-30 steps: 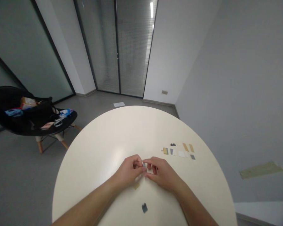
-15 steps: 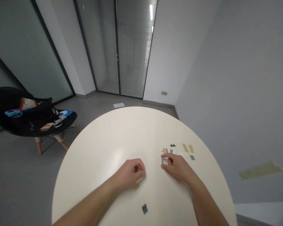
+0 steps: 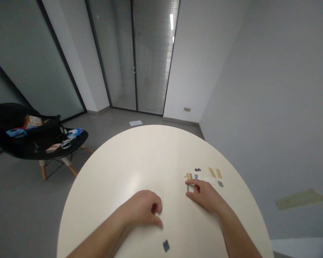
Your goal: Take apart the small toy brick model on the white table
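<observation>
My left hand (image 3: 148,209) hovers low over the white round table (image 3: 140,154), thumb and fingers apart, with nothing visible between them. Just below its thumb lies a small dark grey piece (image 3: 166,245). At the right, my right hand (image 3: 204,193) has thumb and forefinger spread around a narrow grey piece (image 3: 188,188) and seems to hold it by its two ends. Beyond that hand are a yellow piece (image 3: 189,176), a small black piece (image 3: 197,169), two tan strips (image 3: 212,172) and a grey square (image 3: 220,184).
A black chair (image 3: 37,150) with a bag and several packets stands at the left. Behind the table are a glass door (image 3: 150,64) and a paper sheet (image 3: 136,123) on the floor. A wall with a tape strip (image 3: 300,199) rises at the right.
My left hand has moved slightly down and its thumb and fingers have parted. The yellowish piece beneath it is no longer visible. My right hand has shifted slightly within the view.
</observation>
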### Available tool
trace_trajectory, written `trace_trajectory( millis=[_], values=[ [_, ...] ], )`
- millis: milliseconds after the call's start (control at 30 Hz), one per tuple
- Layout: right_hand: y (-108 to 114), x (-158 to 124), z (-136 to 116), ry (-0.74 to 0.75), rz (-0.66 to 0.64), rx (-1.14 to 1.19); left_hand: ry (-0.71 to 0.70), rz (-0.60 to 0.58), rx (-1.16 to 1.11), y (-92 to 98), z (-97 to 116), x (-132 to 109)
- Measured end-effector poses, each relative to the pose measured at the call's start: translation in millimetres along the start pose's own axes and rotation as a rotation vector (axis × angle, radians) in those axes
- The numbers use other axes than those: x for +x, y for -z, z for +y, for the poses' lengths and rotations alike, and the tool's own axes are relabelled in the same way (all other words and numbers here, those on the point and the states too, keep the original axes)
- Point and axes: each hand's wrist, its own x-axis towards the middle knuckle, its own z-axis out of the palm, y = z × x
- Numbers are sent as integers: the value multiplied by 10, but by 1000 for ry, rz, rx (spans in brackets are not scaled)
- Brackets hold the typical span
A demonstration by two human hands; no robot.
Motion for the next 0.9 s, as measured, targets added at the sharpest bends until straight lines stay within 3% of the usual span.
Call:
trace_trajectory(
  millis=[900],
  values=[
    [-12, 38, 46, -27, -27, 22, -54, -19, 84, 5, -5, 22]
  ],
)
